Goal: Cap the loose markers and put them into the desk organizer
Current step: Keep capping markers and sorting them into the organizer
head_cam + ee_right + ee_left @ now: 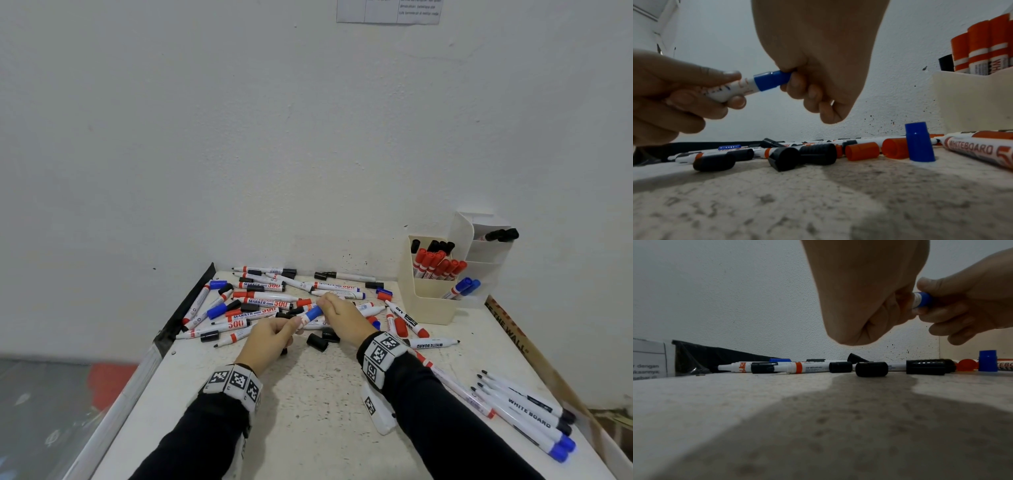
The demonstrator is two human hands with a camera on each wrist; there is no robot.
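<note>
Above the table's middle my left hand (274, 334) grips the white barrel of a blue marker (729, 90). My right hand (337, 310) pinches the blue cap (313, 313) seated on that marker's end; the same blue cap (771, 80) and barrel show between both hands in the wrist views. A pile of loose markers (263, 303) and caps covers the far half of the table. The cream desk organizer (433, 291) stands at the back right with red, black and blue capped markers in it.
Loose black caps (317, 342) lie just beyond my hands, and an upright blue cap (919, 145) stands to the right. A row of uncapped whiteboard markers (524, 411) lies at the front right. A white wall (308, 137) closes the far side of the table.
</note>
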